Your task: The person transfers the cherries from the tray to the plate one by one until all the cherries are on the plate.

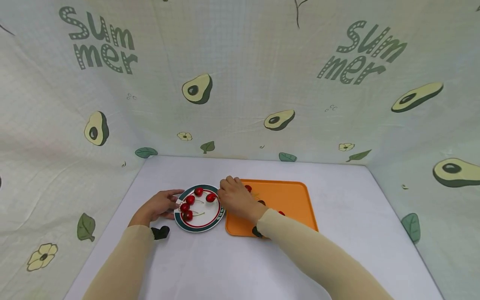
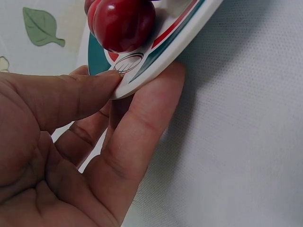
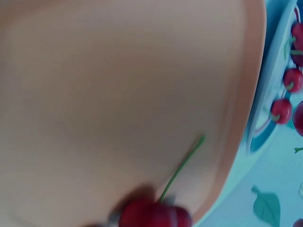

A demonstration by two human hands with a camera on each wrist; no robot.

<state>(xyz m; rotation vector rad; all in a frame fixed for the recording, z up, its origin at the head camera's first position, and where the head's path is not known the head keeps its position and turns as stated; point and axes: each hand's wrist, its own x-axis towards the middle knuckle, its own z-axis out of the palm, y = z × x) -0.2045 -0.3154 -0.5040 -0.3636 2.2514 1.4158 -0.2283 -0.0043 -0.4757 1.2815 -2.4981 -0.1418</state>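
My left hand (image 1: 159, 205) holds the edge of a white plate (image 1: 202, 218) with a green and red rim. In the left wrist view, the thumb lies on top of the rim and fingers are beneath it. Several red cherries (image 1: 188, 215) with stems lie on the plate. My right hand (image 1: 238, 199), its fingers curled, is over the gap between plate and tray. At its fingertips a cherry (image 1: 211, 197) hangs above the plate, seemingly pinched near the stem; the fingertips themselves are hidden. In the right wrist view, this cherry (image 3: 298, 118) shows at the edge.
An orange tray (image 1: 288, 196) lies right of the plate, close to its rim. Several cherries (image 1: 248, 188) are on it, partly covered by my right arm. A dark, bow-like piece (image 1: 160, 232) shows by the left wrist. A printed curtain (image 1: 240, 83) surrounds the white table (image 1: 210, 266).
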